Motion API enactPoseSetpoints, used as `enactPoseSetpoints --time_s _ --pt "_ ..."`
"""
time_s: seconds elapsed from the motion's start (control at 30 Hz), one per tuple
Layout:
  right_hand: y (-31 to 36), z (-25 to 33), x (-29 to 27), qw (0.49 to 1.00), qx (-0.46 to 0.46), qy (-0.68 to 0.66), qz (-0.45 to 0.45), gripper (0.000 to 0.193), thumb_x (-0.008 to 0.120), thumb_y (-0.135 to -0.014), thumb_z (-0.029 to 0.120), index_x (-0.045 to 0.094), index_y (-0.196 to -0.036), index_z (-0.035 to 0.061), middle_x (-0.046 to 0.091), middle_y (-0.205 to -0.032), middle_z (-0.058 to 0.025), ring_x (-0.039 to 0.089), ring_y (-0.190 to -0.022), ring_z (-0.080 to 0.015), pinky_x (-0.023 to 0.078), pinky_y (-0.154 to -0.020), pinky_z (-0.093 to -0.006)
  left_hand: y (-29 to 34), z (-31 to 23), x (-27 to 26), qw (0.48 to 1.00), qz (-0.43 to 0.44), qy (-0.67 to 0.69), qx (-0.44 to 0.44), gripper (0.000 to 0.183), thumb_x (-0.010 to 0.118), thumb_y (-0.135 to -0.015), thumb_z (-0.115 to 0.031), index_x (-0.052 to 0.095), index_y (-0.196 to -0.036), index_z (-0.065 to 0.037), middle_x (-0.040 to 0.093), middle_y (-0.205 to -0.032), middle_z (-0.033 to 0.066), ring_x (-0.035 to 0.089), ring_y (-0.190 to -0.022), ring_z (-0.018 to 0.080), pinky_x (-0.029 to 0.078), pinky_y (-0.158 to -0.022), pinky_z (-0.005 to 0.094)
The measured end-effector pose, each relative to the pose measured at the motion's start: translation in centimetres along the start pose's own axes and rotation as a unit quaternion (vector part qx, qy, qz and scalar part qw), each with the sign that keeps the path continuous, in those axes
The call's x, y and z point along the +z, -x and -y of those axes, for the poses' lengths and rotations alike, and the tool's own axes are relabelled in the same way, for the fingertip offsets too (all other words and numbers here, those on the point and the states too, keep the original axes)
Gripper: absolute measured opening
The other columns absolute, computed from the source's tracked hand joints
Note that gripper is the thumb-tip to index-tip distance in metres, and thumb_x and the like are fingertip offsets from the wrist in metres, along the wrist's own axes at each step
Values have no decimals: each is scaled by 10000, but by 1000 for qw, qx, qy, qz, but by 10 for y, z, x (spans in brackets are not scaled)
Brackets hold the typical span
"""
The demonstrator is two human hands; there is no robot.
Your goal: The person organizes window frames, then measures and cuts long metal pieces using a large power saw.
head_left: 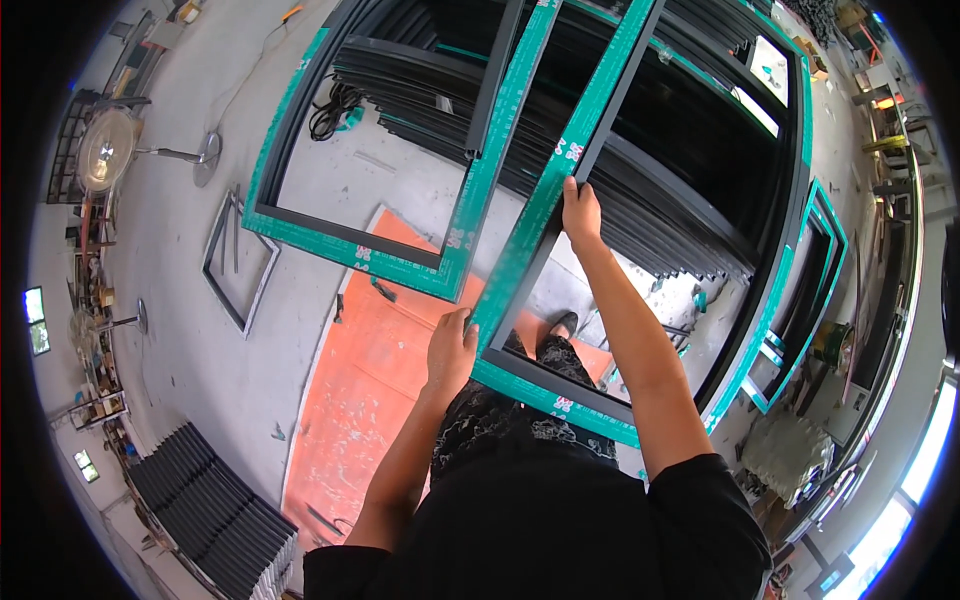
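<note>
Right-hand fingers (571,190) close round the upright of a green-taped frame (520,245); left-hand fingers (472,336) close on its near edge, tips hidden. Two more such frames: one (340,247) just left, top cut off, another (842,245) far right. Open floor (200,380) lies left.

Left hand (453,350) and right hand (581,212) grip a frame (522,245).

Bright windows (930,445) flank a pale grey floor (180,345).

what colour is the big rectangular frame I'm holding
The big rectangular frame is green and black, clearest in the head view.
</note>
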State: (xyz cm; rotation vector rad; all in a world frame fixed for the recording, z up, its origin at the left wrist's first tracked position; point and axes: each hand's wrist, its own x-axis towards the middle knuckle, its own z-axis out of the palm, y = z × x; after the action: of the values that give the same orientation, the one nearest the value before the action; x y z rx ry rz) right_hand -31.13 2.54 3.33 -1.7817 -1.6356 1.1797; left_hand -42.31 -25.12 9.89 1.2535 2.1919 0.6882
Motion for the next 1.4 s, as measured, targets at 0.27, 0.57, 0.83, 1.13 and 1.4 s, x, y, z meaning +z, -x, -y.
enactPoseSetpoints --time_s 0.27,0.57,0.83,1.13,1.4 --pt "3 2 2 1000 22 14 -6 545 397 -928 491 513 -947 -41 606 -942 -287 561 -922 -462 432 -805 -495 -10 -1 4 998 33 58 -7 271 601 -831 -130 520 -1066 -21 586 -937 181 566 -878 366 445 -731 420" --pt "2 3 6 1000 23 0 -16 550 396 -927 495 525 -953 -39 608 -934 -275 563 -926 -446 430 -804 -485 -13 -2 -1 999 37 40 -2 269 613 -823 -140 522 -1048 -25 588 -937 182 570 -871 369 449 -723 422" --pt "12 7 -4 976 64 -124 -168 468 466 -918 413 564 -871 -42 608 -863 -268 575 -828 -441 440 -742 -470 -10 8 11 998 17 13 54 295 602 -830 -139 530 -1090 -21 597 -979 185 571 -900 375 461 -757 414" --pt "83 -71 -165 984 52 -22 -166 409 648 -818 375 522 -758 -10 569 -662 -193 547 -595 -332 429 -573 -405 -40 -6 -30 994 -66 74 38 209 546 -898 -127 564 -1052 12 607 -912 136 609 -782 226 499 -703 327" --pt "220 -150 -272 890 138 294 -321 329 558 -872 326 548 -997 22 622 -864 -202 592 -819 -377 464 -706 -441 -133 4 -14 972 -171 -99 128 279 544 -889 -143 507 -1112 21 555 -1033 182 554 -956 329 466 -776 411"
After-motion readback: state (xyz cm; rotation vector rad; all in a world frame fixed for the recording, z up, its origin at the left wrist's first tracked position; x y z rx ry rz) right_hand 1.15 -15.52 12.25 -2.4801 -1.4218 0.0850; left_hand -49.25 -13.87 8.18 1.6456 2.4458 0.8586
